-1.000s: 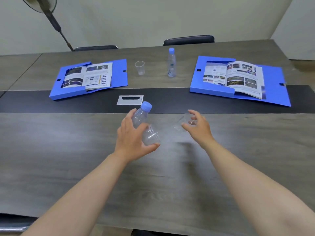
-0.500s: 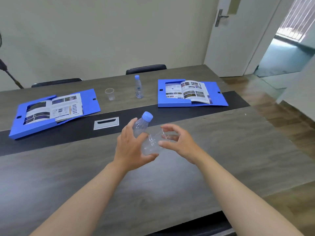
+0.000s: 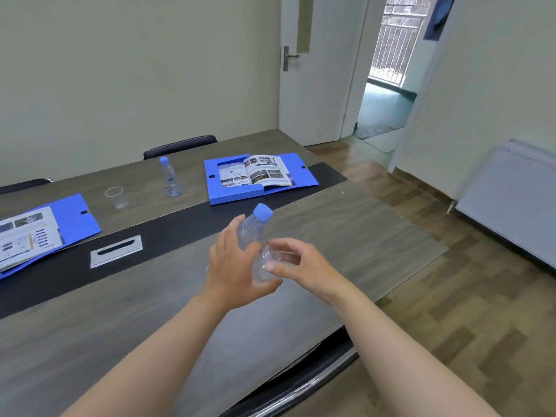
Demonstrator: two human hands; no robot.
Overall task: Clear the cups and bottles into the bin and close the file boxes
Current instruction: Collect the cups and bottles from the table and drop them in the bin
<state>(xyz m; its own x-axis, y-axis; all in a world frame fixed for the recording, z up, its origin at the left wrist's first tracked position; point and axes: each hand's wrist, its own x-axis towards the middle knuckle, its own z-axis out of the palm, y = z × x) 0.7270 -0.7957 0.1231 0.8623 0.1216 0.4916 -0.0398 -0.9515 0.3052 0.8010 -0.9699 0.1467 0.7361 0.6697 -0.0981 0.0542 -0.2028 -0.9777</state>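
You're standing at the table (image 3: 126, 320) w/ two blue file boxes lying open on it, one at far right (image 3: 304, 176) and one at left (image 3: 75, 218), booklets spread inside. No bin is showing in view. Beyond the black strip a 2nd bottle (image 3: 170, 177) and a clear cup (image 3: 115, 197) are standing upright, well apart from you. Your left hand (image 3: 231, 266) is wrapping the near bottle (image 3: 255, 227), clamped round its body, cap tilting up and away. Your right hand (image 3: 301, 266) is pinching a clear cup (image 3: 270, 263) against the bottle's base, fingers closed on its rim. Both are looking empty, so probably light, thin-walled, crushable and a bit slick; holding the bottle mid-body and the cup by the rim w/ gentle pressure should be working.
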